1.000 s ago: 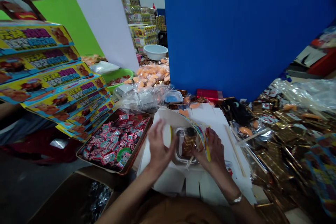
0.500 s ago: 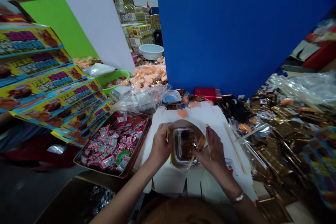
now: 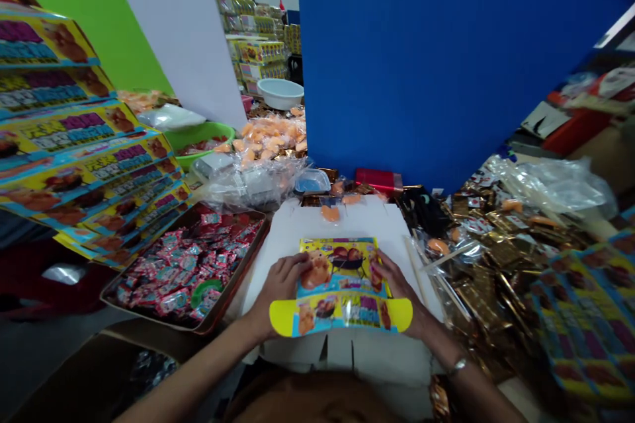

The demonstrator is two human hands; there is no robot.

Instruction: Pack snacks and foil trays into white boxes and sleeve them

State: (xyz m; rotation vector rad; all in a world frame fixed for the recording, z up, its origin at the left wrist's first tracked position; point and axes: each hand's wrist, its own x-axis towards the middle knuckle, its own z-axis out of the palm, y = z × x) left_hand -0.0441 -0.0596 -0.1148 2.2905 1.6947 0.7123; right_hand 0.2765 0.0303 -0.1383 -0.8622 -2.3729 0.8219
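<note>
A yellow and blue printed carton (image 3: 342,268) stands over the white cardboard sheet (image 3: 292,228) in front of me, its printed face towards me. A curved flap (image 3: 342,314) with rounded yellow ends sticks out along its near edge. My left hand (image 3: 280,287) is closed on the carton's left side, fingers on the printed face near the upper left. On the opposite side my right hand (image 3: 403,287) grips the right edge, fingertips over the front. What lies inside the carton is hidden now. An orange piece (image 3: 330,213) rests on the white cardboard beyond it.
Left stands a shallow box of small red packets (image 3: 183,264), with stacked printed cartons (image 3: 99,165) behind. Gold-wrapped packets (image 3: 481,297) and wooden sticks (image 3: 451,254) lie right. A blue panel (image 3: 421,66) rises behind; a green basin (image 3: 198,139) stands back left.
The carton has been turned: earlier its open side showed a clear plastic tray and sticks inside; now its printed face and flap show. Both hands have shifted along its sides, and the view has moved.
</note>
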